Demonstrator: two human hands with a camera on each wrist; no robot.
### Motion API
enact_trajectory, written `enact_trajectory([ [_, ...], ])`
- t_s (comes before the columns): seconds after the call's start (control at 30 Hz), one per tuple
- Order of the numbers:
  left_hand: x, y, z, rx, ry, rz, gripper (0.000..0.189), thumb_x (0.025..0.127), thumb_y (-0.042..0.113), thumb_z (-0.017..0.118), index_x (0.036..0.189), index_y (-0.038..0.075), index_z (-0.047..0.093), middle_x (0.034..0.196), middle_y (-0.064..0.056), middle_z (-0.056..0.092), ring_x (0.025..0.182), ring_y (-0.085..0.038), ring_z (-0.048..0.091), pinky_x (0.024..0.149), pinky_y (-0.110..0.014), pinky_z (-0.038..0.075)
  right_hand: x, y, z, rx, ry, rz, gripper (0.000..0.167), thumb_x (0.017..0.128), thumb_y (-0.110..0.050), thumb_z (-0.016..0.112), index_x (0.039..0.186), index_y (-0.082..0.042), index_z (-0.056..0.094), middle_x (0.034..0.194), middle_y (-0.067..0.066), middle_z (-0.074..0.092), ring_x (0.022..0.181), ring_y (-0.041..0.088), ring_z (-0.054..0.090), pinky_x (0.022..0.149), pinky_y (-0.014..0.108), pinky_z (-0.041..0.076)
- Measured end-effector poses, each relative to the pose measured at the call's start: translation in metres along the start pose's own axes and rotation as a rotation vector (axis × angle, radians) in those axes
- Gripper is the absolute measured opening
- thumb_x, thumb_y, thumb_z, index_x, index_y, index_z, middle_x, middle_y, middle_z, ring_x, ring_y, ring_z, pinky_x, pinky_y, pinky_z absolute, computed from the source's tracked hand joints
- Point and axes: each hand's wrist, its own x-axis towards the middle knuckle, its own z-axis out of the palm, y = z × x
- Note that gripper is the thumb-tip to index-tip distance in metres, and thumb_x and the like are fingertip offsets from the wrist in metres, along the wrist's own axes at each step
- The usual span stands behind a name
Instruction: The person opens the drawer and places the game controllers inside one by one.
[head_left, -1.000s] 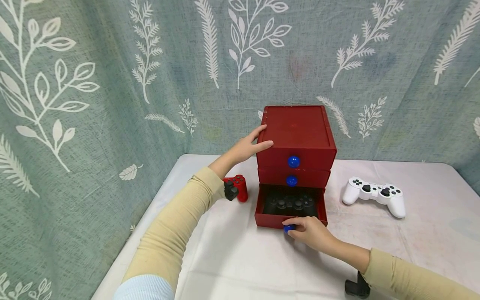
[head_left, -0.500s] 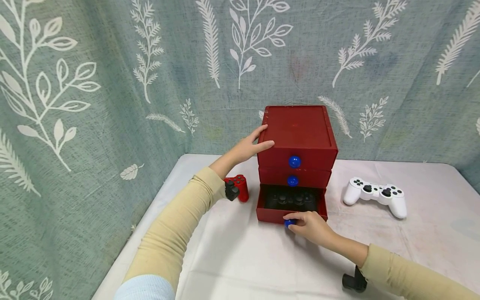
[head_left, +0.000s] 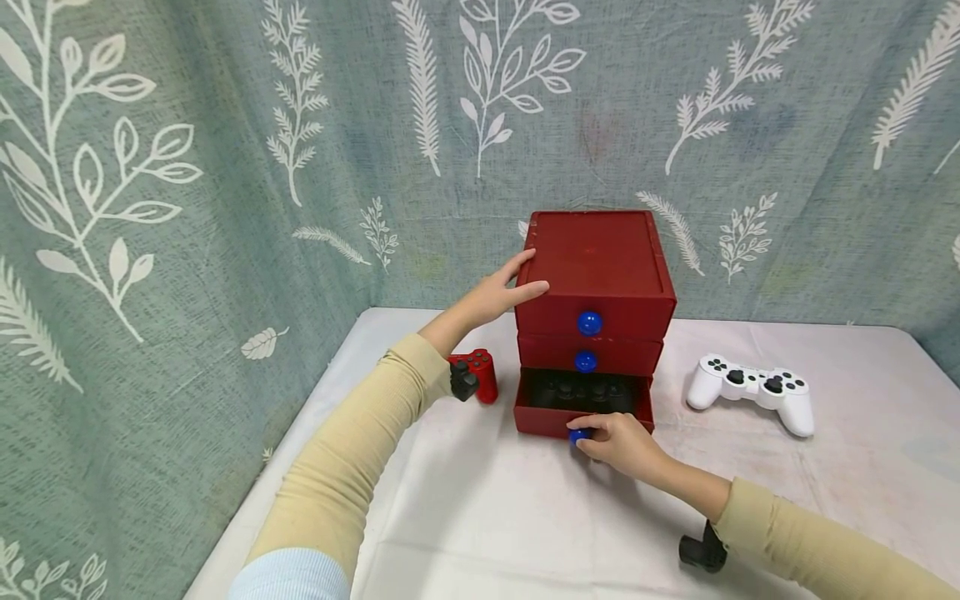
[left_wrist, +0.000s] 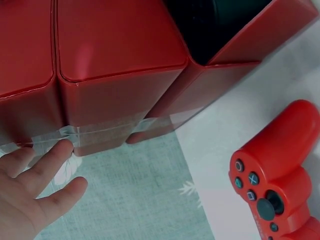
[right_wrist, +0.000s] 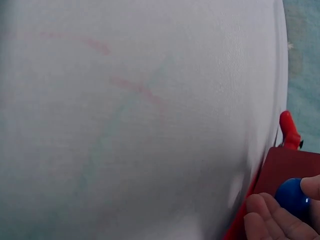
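A red drawer cabinet [head_left: 596,254] with three stacked drawers and blue round knobs stands on the table. Its bottom drawer [head_left: 536,422] is partly pulled out, with a black game controller [head_left: 577,390] lying inside. My right hand [head_left: 624,446] pinches that drawer's blue knob [right_wrist: 291,195] between thumb and fingers. With fingers spread, my left hand [head_left: 491,296] rests against the cabinet's upper left side; in the left wrist view its fingers [left_wrist: 55,160] lie by the taped side. A red game controller [left_wrist: 275,175] lies on the table left of the cabinet, partly hidden by the left wrist in the head view.
A white game controller [head_left: 750,390] lies on the white-covered table [head_left: 480,517] to the right of the cabinet. A green curtain [head_left: 337,125] with white leaf prints hangs behind and along the left side. The two upper drawers [head_left: 555,354] are closed.
The bottom drawer has slid inward, away from me, with my right hand on its knob; less of the black controller shows. My left hand has stayed in place.
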Motion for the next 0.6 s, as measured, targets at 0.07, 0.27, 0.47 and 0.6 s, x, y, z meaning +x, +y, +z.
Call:
enact_trajectory([
  [0.07, 0.0, 0.0, 0.0, 0.001, 0.002, -0.002, 0.072, 0.087, 0.054, 0.051, 0.145, 0.041, 0.011, 0.152, 0.005, 0.016, 0.135, -0.02, 0.026, 0.103, -0.045, 0.032, 0.002, 0.001, -0.001, 0.007, -0.007, 0.001, 0.026, 0.082, -0.01, 0.067, 0.108, -0.007, 0.068, 0.054, 0.002, 0.06, 0.041, 0.006, 0.042, 0.04, 0.019, 0.031],
  [0.27, 0.001, -0.001, 0.0, 0.02, 0.015, -0.011, 0.074, 0.085, 0.057, 0.051, 0.145, 0.041, 0.011, 0.152, 0.004, 0.018, 0.136, -0.021, 0.026, 0.104, -0.046, 0.03, 0.006, 0.005, -0.003, 0.057, -0.023, 0.013, 0.027, 0.083, -0.008, 0.066, 0.109, -0.006, 0.067, 0.058, 0.004, 0.065, 0.049, 0.017, 0.06, 0.04, 0.021, 0.036],
  [0.47, 0.0, -0.001, 0.001, 0.025, 0.018, -0.007, 0.073, 0.085, 0.057, 0.051, 0.145, 0.042, 0.012, 0.152, 0.003, 0.018, 0.136, -0.021, 0.025, 0.104, -0.048, 0.029, 0.01, 0.006, -0.004, 0.062, -0.018, 0.022, 0.027, 0.083, -0.008, 0.065, 0.109, -0.005, 0.067, 0.054, 0.005, 0.063, 0.047, 0.019, 0.059, 0.04, 0.022, 0.037],
  [0.6, 0.0, 0.0, 0.001, 0.021, 0.019, -0.003, 0.073, 0.085, 0.056, 0.051, 0.145, 0.041, 0.012, 0.152, 0.003, 0.018, 0.136, -0.021, 0.026, 0.103, -0.047, 0.031, 0.013, 0.007, -0.006, 0.049, -0.018, 0.036, 0.027, 0.083, -0.009, 0.065, 0.109, -0.006, 0.067, 0.053, 0.005, 0.062, 0.047, 0.018, 0.058, 0.04, 0.022, 0.037],
])
